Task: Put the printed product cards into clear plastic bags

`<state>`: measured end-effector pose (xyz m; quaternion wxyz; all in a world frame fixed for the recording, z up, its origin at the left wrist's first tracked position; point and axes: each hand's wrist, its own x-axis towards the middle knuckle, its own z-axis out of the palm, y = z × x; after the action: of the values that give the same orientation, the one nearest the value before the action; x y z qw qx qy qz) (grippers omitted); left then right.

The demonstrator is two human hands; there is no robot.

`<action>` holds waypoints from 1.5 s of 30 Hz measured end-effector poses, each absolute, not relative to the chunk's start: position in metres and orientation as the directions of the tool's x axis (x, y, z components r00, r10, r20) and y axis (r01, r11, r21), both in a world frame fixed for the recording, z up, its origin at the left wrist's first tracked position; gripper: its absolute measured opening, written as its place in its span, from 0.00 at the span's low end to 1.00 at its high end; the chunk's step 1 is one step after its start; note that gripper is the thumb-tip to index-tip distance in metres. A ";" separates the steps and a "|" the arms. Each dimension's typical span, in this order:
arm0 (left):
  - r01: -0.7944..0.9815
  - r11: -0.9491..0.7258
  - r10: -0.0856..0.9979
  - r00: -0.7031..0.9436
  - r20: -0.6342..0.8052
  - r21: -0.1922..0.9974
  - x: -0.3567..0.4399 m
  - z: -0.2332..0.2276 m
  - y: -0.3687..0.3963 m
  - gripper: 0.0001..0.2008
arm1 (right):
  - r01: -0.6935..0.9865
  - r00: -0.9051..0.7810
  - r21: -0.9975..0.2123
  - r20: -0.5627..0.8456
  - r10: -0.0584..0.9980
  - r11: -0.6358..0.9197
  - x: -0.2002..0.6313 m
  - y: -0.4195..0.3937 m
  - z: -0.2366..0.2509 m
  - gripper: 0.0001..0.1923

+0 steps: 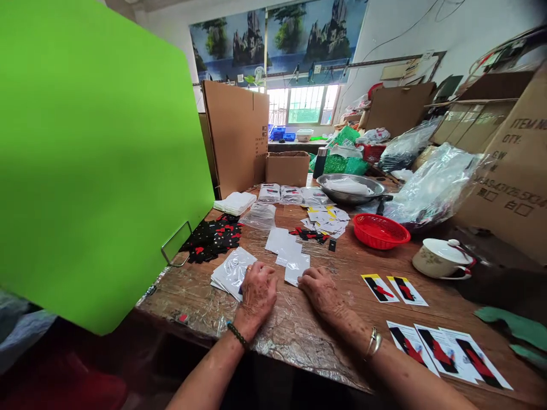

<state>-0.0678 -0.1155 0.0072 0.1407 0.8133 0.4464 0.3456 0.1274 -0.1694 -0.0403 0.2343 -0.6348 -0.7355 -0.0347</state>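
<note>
My left hand (pixel 257 290) is closed, its curled fingers at the right edge of a pile of white cards in clear plastic (pixel 231 272). What lies under its fingertips is hidden. My right hand (pixel 323 289) has its fingers bent together at the lower right corner of a white card (pixel 298 269), its thumb out of sight. That card overlaps several other white cards (pixel 283 243) just behind it. A heap of black and red pieces (pixel 217 234) lies to the left, and a smaller group of black and red strips (pixel 314 235) sits beyond my right hand.
Yellow-and-white cards (pixel 327 218), clear bags (pixel 260 216) and packed bundles (pixel 291 195) lie farther back. A red basket (pixel 381 232), lidded mug (pixel 442 259) and metal bowl (pixel 351 191) stand right. Cards bearing black-red pieces (pixel 444 353) lie front right. A green panel (pixel 98 142) blocks the left.
</note>
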 end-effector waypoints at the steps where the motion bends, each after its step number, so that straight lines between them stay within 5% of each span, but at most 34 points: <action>1: 0.578 -0.534 0.846 0.367 0.387 0.617 -0.063 0.004 -0.119 0.08 | 0.947 -0.086 -0.250 0.404 0.911 0.200 0.127 -0.169 -0.042 0.13; 5: 0.385 -0.291 0.932 0.322 0.168 0.876 -0.049 -0.009 -0.126 0.05 | 0.930 0.072 -0.351 0.470 0.880 0.111 0.127 -0.173 -0.045 0.14; 8: 0.295 -0.156 0.958 0.277 0.072 0.943 -0.043 -0.018 -0.129 0.06 | 0.891 0.107 -0.435 0.479 0.871 0.129 0.125 -0.179 -0.042 0.11; 15: 0.239 -0.134 0.973 0.215 0.083 0.962 -0.043 -0.015 -0.138 0.07 | 0.955 0.017 -0.271 0.450 0.893 0.119 0.117 -0.175 -0.043 0.12; 24: 0.101 -0.007 0.979 0.203 -0.013 0.995 -0.047 -0.022 -0.158 0.06 | 0.901 0.099 -0.406 0.536 0.838 0.154 0.110 -0.194 -0.046 0.11; 32: 0.031 0.014 0.986 0.167 -0.019 0.999 -0.049 -0.024 -0.162 0.09 | 0.964 0.046 -0.257 0.438 0.898 0.076 0.112 -0.172 -0.042 0.13; 38: -0.045 0.052 0.984 0.172 -0.044 0.998 -0.050 -0.020 -0.168 0.12 | 0.937 0.094 -0.337 0.491 0.866 0.089 0.100 -0.191 -0.043 0.12; 45: -0.156 0.126 0.952 0.297 -0.075 0.980 -0.047 -0.013 -0.188 0.15 | 0.775 0.186 -0.604 0.502 0.844 0.188 0.071 -0.225 -0.047 0.11</action>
<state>-0.0466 -0.1882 -0.0132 0.6343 0.4960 0.4011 0.4368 0.0711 -0.2247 -0.0469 0.4346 -0.6358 -0.6366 0.0402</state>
